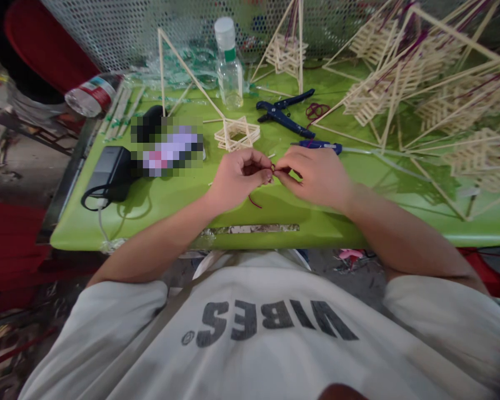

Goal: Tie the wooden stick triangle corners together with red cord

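Observation:
Over the green table [158,211] my left hand [237,178] and my right hand [312,175] meet fingertip to fingertip. Both are closed in a pinch on a thin dark red thread [255,201], and its loose end curls down onto the table below my left hand. A small light piece shows between the fingertips, too small to name. A woven star of pale sticks [237,133] lies just beyond my left hand. Blue pliers [284,114] and a blue-handled tool [320,145] lie beyond my right hand.
A clear plastic bottle [229,64] stands at the back. Large pale stick frames [420,83] crowd the right side. A black power adapter [110,172] with its cable and a pixelated object [169,147] lie at the left. Another bottle [94,94] lies on its side at the far left.

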A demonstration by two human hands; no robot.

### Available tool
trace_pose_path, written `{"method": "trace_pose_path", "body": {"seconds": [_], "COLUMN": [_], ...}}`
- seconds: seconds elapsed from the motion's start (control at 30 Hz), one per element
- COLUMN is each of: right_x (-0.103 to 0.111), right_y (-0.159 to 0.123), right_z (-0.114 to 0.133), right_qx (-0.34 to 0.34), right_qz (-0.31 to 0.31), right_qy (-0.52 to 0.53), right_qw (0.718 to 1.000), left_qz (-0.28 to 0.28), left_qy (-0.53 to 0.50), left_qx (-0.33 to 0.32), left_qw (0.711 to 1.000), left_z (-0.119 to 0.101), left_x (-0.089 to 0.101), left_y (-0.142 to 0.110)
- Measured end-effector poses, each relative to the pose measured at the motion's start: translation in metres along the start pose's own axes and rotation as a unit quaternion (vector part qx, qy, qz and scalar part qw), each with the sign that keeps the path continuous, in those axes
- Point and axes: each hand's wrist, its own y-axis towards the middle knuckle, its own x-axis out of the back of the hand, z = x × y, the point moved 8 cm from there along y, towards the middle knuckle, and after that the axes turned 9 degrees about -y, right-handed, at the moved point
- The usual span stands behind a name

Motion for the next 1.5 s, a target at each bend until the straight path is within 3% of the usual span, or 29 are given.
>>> {"method": "trace_pose_path", "body": {"seconds": [0.27, 0.4, 0.53, 0.7, 0.8, 0.9, 1.23, 1.5], "right_x": [0.0, 0.002, 0.0, -0.005, 0.004, 0.012, -0.002, 0.014], "right_y": [-0.001, -0.001, -0.002, -0.004, -0.003, -0.001, -0.001, -0.006], "right_z": [0.004, 0.006, 0.005, -0.007, -0.009, -0.009, -0.002, 0.006], "right_qx": [0.045, 0.057, 0.051, -0.029, -0.035, -0.02, -0.023, 0.015], "right_qz": [-0.009, -0.028, -0.042, -0.034, -0.062, -0.077, -0.068, -0.155], "right_qy": [-0.078, -0.076, -0.032, 0.098, 0.121, 0.068, 0.029, 0.006], "right_qw": [0.996, 0.995, 0.997, 0.994, 0.99, 0.994, 0.997, 0.988], "left_qz": [-0.001, 0.027, 0.062, 0.085, 0.073, 0.055, 0.053, 0.021], "left_qy": [0.055, 0.065, 0.088, 0.058, 0.001, -0.036, -0.091, -0.096], "left_qx": [0.038, 0.047, 0.062, 0.083, 0.107, 0.11, 0.097, 0.124], "left_qw": [0.998, 0.996, 0.992, 0.991, 0.992, 0.992, 0.99, 0.987], "left_z": [0.005, 0.002, 0.0, 0.002, 0.003, 0.001, -0.002, 0.001], "left_x": [0.0, -0.008, -0.015, -0.017, -0.016, -0.015, -0.018, -0.014], "left_y": [-0.003, -0.007, -0.011, -0.009, -0.006, -0.004, -0.003, -0.004]}}
